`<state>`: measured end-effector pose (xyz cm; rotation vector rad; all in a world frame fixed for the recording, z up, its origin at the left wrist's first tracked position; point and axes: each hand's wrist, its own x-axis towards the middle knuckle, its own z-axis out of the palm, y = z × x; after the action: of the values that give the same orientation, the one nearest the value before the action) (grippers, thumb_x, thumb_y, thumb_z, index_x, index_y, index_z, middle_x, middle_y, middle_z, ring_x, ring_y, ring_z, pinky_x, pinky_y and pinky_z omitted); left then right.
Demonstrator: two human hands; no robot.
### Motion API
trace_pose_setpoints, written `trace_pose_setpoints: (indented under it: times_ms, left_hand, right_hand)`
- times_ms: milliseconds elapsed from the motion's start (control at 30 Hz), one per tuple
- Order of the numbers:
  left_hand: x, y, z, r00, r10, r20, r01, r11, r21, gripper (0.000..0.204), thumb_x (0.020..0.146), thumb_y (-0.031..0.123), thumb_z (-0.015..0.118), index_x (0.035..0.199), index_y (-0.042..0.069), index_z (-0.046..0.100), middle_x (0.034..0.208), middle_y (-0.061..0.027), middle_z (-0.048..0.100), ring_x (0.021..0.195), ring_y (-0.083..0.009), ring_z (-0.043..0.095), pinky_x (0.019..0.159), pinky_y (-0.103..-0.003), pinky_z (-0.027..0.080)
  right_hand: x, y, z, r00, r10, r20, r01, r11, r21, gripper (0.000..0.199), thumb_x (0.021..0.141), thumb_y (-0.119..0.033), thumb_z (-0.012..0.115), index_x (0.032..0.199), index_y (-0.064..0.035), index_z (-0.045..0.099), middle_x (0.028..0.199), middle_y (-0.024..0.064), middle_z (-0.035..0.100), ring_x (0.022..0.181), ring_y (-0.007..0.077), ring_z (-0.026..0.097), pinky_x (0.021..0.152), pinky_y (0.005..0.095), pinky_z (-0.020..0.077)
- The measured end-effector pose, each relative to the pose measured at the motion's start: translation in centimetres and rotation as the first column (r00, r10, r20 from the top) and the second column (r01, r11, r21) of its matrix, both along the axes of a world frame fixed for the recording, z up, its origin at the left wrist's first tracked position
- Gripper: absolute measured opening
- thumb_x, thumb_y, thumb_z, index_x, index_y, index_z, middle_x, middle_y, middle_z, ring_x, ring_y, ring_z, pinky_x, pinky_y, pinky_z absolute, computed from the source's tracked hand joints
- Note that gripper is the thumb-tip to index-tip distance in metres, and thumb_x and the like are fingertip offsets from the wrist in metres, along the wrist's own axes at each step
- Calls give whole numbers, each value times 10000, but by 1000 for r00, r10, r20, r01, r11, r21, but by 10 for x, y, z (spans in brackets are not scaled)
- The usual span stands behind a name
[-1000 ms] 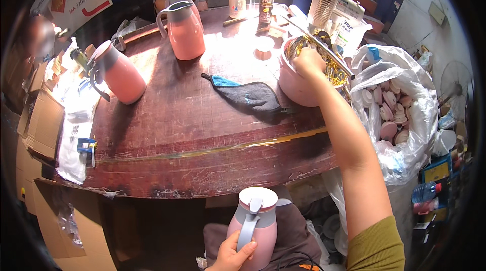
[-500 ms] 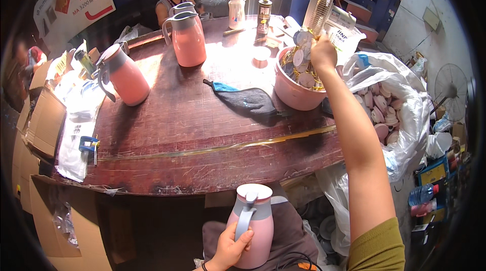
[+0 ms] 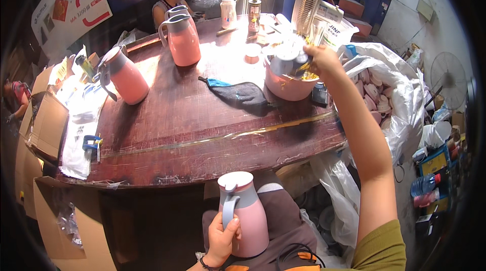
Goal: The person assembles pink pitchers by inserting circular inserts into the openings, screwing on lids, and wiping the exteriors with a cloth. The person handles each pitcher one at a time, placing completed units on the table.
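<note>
Clenched around the grey handle, my left hand (image 3: pixel 221 238) keeps a firm grip on the pink jug (image 3: pixel 244 213), which stands upright on my lap below the tabletop (image 3: pixel 202 129) edge. I see my right hand (image 3: pixel 321 61) stretched out over the pink bowl (image 3: pixel 288 81), fingers pinched on a small pale part I cannot make out. Two more pink jugs (image 3: pixel 179 38) stand across the wood, and a dark cloth (image 3: pixel 243 94) lies near the bowl.
</note>
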<state>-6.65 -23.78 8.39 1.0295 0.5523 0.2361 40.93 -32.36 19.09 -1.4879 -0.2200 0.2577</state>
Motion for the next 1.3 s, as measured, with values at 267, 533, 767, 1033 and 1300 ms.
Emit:
trace_pose_setpoints:
  times_ms: [267,533,767,1033,1300]
  left_hand:
    - [-1,-7,3,998,61,-12,-61,998,-17,215,913,228,607,924,42,500,651,-34,473,550,-120,468,530,-257,415]
    - [2,-11,3,996,76,-35,-76,997,4,219,908,229,612,924,43,498,655,-32,473,555,-117,466,532,-254,415]
    - [6,-13,0,1000,18,10,-18,1000,10,193,962,211,551,990,22,523,713,-38,527,637,-110,505,600,-247,437]
    - [-4,8,-3,987,-145,-71,143,989,-33,386,1021,298,436,1224,-17,526,870,-113,654,736,-167,626,712,-271,512]
    - [9,18,-9,968,-235,-93,250,943,217,336,928,35,572,1260,-18,558,1018,-65,667,899,-126,639,837,-264,517]
  right_hand:
    - [-77,-23,-131,971,-9,-240,-32,986,-164,193,877,-150,657,999,-2,634,851,50,657,676,121,628,532,291,516]
    - [-90,-45,-179,611,47,790,723,373,-581,430,834,-262,657,1199,-54,564,1250,178,571,1144,376,543,944,481,428]
    - [-222,-45,-189,452,690,565,136,573,-808,776,783,-461,707,1404,-91,424,1442,133,445,1385,290,348,1145,438,210]
    - [-237,-59,-193,817,91,570,50,973,-227,186,853,1,629,1024,-72,630,968,56,661,828,162,639,699,293,479]
    - [-366,-49,-134,825,384,-415,-153,859,489,181,963,-91,554,1105,7,498,1074,129,633,959,193,650,873,345,550]
